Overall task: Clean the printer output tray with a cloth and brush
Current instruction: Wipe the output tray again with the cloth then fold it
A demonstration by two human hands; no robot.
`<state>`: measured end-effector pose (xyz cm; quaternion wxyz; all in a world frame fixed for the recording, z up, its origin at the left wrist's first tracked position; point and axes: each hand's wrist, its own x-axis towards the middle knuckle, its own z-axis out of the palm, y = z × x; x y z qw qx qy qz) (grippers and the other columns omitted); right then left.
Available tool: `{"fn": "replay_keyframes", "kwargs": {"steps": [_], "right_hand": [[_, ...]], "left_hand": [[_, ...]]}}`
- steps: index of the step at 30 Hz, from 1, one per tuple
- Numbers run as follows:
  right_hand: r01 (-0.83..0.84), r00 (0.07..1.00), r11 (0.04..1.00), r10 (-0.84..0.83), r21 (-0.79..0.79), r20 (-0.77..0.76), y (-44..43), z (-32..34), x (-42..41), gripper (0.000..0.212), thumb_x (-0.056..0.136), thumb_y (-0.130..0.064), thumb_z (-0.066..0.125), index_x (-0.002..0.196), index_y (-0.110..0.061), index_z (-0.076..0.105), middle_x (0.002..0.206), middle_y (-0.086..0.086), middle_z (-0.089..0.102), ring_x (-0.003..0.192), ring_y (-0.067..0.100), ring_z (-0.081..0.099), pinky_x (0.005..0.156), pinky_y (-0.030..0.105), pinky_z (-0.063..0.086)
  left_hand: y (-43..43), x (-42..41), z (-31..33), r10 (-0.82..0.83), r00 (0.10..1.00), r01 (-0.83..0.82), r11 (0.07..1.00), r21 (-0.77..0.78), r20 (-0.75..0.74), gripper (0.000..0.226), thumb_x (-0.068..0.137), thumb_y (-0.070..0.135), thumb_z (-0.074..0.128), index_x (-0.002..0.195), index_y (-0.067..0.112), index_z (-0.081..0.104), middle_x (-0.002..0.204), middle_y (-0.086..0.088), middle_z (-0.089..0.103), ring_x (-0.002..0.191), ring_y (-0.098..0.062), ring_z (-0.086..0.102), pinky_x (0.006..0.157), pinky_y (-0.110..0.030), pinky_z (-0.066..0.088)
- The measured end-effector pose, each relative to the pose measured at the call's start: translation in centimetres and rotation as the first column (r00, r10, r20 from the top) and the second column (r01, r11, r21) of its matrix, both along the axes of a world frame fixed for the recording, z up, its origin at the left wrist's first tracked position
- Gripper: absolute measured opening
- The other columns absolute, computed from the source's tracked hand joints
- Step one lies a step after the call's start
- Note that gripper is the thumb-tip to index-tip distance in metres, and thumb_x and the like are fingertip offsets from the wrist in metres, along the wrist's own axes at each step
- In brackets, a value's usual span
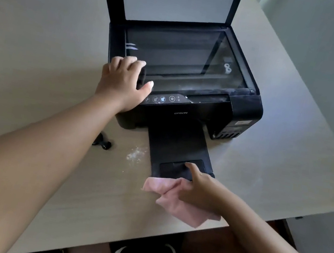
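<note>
a pale pink soft cloth point(174, 196) is bunched under the fingers of the right hand point(197, 189). just ahead of its fingertips lies the matte black plastic output tray point(178, 148). the glossy black boxy printer point(208, 111) sits under the left hand's point(120, 83) fingers, with white icons beside the thumb. white powdery specks point(137, 154) dot the beige woodgrain table point(43, 39).

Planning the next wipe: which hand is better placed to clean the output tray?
Right. The right hand already holds the pink cloth at the tray's front edge, while the left hand rests on the printer.
</note>
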<state>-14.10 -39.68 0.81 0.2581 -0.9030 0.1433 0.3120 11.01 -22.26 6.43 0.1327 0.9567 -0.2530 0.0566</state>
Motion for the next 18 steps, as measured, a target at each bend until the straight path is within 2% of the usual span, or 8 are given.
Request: {"fn": "replay_keyframes", "kwargs": {"steps": [3,5,8,13,15,18], "right_hand": [[0.03,0.998,1.0,-0.03,0.001,0.049,-0.5,-0.6,1.0,0.055,0.073,-0.047,0.044,0.123,-0.031,0.029,0.088,-0.005,0.058,0.074,0.016,0.059,0.064,0.035,0.047],[0.019,0.999,1.0,-0.018,-0.019,0.032,-0.7,-0.7,1.6,0.045,0.073,-0.049,0.045,0.111,-0.031,0.031,0.082,-0.007,0.055,0.067,0.012,0.055,0.056,0.032,0.041],[-0.018,0.997,0.999,0.021,-0.036,0.078,-1.0,-0.2,1.8,0.038,0.073,-0.05,0.045,0.102,-0.03,0.031,0.08,-0.007,0.056,0.066,0.013,0.056,0.057,0.032,0.043],[-0.077,0.969,0.986,0.108,-0.145,0.221,-0.7,0.0,-2.3,0.043,0.074,-0.057,0.036,0.109,-0.031,0.036,0.093,-0.004,0.062,0.07,0.024,0.059,0.058,0.031,0.041],[-0.04,0.951,0.984,0.091,-0.175,0.295,0.1,-0.3,-4.8,0.04,0.076,-0.053,0.038,0.11,-0.031,0.036,0.093,-0.004,0.062,0.069,0.026,0.059,0.056,0.03,0.037],[0.026,0.952,0.991,0.016,-0.134,0.305,1.1,0.4,-7.4,0.039,0.082,-0.043,0.046,0.119,-0.038,0.035,0.094,-0.005,0.066,0.071,0.022,0.058,0.058,0.031,0.038]], "left_hand": [[-0.4,0.3,-0.2,0.054,0.998,-0.055,0.998,0.035,0.009,0.063,0.089,0.061,0.039,0.141,0.024,0.04,0.148,-0.002,0.037,0.133,-0.029,0.029,0.111,-0.045,0.02],[-0.6,0.2,-0.3,0.072,0.997,-0.073,0.996,0.047,0.02,0.063,0.088,0.062,0.037,0.139,0.025,0.042,0.147,-0.001,0.038,0.132,-0.029,0.029,0.111,-0.045,0.021],[-0.5,0.0,-0.4,0.078,0.996,-0.079,0.996,0.029,0.041,0.065,0.085,0.063,0.034,0.136,0.025,0.046,0.145,-0.001,0.041,0.13,-0.029,0.031,0.109,-0.045,0.023],[-0.4,-0.1,-0.5,0.083,0.995,-0.084,0.996,0.009,0.05,0.063,0.085,0.061,0.035,0.134,0.024,0.047,0.144,-0.002,0.042,0.129,-0.03,0.032,0.108,-0.045,0.024],[-0.4,-0.2,-0.5,0.083,0.995,-0.083,0.996,0.011,0.049,0.061,0.086,0.061,0.035,0.133,0.024,0.047,0.145,-0.002,0.042,0.13,-0.031,0.032,0.108,-0.045,0.024],[-0.5,-0.1,-0.5,0.084,0.996,-0.084,0.996,0.013,0.036,0.061,0.086,0.062,0.034,0.132,0.024,0.048,0.146,-0.003,0.041,0.13,-0.031,0.031,0.109,-0.046,0.024]]}}
